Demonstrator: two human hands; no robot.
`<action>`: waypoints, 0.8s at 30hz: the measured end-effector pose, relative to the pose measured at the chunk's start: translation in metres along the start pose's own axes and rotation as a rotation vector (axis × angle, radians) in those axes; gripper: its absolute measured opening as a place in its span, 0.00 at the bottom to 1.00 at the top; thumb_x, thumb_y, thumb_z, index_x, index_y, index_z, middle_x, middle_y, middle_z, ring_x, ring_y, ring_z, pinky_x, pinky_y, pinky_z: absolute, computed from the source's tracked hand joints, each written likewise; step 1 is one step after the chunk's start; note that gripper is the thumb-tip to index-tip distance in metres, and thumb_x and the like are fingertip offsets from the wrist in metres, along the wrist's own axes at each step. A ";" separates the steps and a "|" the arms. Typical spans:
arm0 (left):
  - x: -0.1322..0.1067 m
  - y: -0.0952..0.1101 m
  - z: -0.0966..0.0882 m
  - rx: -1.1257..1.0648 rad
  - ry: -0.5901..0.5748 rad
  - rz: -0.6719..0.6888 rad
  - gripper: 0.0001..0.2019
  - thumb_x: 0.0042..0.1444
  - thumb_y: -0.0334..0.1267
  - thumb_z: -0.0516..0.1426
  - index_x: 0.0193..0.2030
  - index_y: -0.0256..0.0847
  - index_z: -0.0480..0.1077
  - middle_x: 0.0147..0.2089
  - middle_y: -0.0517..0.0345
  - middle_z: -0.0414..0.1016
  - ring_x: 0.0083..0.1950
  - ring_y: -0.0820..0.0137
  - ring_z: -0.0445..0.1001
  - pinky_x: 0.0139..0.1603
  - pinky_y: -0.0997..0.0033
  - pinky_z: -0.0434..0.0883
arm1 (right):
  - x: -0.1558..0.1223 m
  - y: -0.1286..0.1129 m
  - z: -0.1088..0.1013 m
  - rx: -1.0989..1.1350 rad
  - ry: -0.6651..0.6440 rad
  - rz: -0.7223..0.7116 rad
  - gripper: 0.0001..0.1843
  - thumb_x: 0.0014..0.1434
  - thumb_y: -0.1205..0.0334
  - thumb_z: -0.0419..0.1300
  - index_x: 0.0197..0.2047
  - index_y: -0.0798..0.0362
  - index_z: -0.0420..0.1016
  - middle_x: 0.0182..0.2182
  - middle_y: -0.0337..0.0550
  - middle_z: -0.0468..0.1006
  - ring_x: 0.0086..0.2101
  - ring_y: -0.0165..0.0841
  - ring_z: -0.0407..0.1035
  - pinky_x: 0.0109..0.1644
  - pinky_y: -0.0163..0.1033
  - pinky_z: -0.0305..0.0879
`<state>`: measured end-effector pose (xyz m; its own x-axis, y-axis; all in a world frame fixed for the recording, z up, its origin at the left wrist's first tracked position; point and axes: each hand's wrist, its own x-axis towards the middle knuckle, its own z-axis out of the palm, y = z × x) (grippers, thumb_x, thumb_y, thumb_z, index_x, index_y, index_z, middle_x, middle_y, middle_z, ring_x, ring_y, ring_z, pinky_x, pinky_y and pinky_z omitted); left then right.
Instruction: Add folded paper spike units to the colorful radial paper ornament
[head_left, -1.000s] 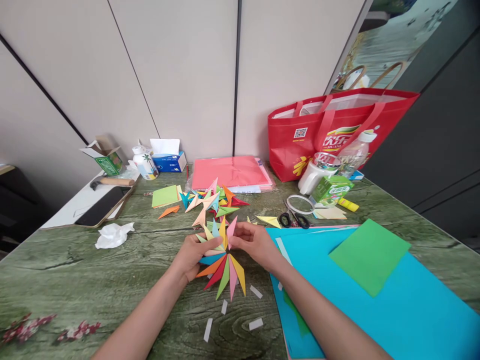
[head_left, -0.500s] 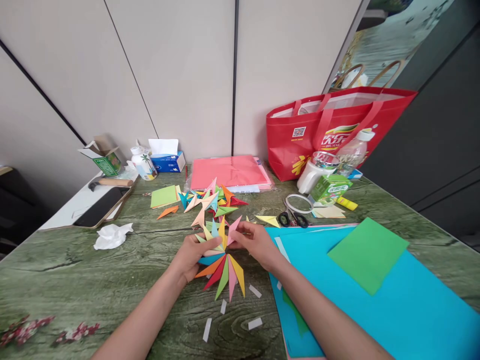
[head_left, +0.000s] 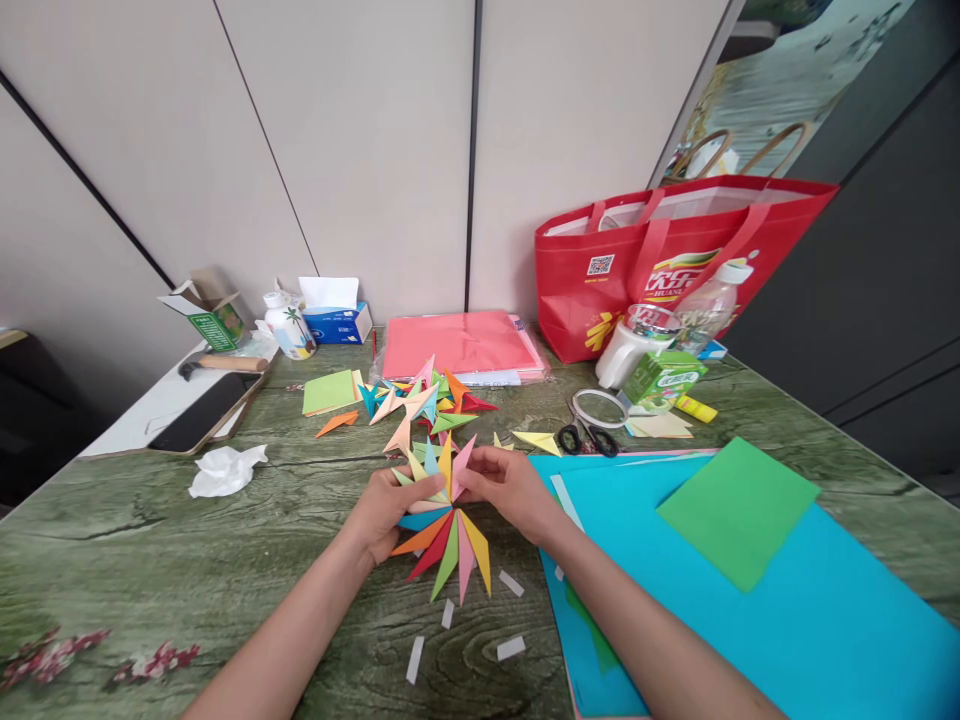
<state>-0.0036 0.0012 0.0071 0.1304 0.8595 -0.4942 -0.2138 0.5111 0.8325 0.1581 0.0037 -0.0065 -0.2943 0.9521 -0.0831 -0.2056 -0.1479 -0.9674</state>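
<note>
Multicoloured, sharp-bladed folded-paper wheel (head_left: 450, 540): being held over green wood-grained bench (head_left: 247, 560), left hand (head_left: 386, 508) gripping its left blades (head_left: 424, 521), right hand (head_left: 510, 487) pinching a pink blade (head_left: 463, 460). Beyond the wheel: multicoloured folded-paper pieces (head_left: 420, 405), lying heaped. To its right: smooth blue paper sheets (head_left: 750, 640), right forearm (head_left: 637, 632) partly covering them. Nearer: white rectangular strips (head_left: 511, 648).

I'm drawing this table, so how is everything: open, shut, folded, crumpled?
left hand, pinching the paper wheel
right hand, pinching a pink point
paper wheel, folded points, gap at right
white tissue, crumpled
far-left carton, open
red bag, upright, top open
clear bottle, capped
phone, screen dark
scissors, handles apart
green square, flat
</note>
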 end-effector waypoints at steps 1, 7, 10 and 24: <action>0.000 0.000 0.000 0.002 0.000 0.002 0.13 0.31 0.35 0.68 0.23 0.33 0.72 0.19 0.57 0.75 0.18 0.75 0.69 0.19 0.79 0.65 | 0.000 0.000 0.000 0.000 -0.003 -0.003 0.14 0.44 0.54 0.64 0.32 0.54 0.73 0.30 0.41 0.77 0.31 0.33 0.72 0.39 0.42 0.71; 0.000 -0.001 0.000 0.018 0.000 -0.003 0.14 0.31 0.36 0.68 0.25 0.32 0.72 0.20 0.56 0.75 0.18 0.75 0.69 0.19 0.78 0.64 | -0.001 0.002 0.002 0.015 0.018 -0.004 0.14 0.44 0.55 0.64 0.32 0.55 0.75 0.29 0.41 0.77 0.30 0.34 0.72 0.38 0.43 0.71; 0.000 -0.001 0.000 0.009 0.006 0.000 0.14 0.30 0.36 0.68 0.24 0.32 0.72 0.19 0.56 0.75 0.18 0.76 0.68 0.19 0.79 0.64 | -0.002 0.002 0.003 0.018 0.031 0.005 0.15 0.43 0.53 0.65 0.32 0.55 0.76 0.29 0.41 0.78 0.30 0.35 0.72 0.39 0.44 0.71; 0.000 -0.001 0.001 0.000 0.015 0.015 0.12 0.30 0.35 0.68 0.23 0.33 0.72 0.18 0.58 0.74 0.17 0.77 0.68 0.18 0.80 0.64 | -0.002 0.001 0.002 -0.008 0.039 0.044 0.20 0.38 0.53 0.67 0.33 0.56 0.77 0.30 0.44 0.79 0.30 0.36 0.73 0.37 0.43 0.72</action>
<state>-0.0020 0.0006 0.0064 0.1122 0.8672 -0.4852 -0.2153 0.4979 0.8401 0.1561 0.0009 -0.0071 -0.2665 0.9544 -0.1343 -0.1854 -0.1875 -0.9646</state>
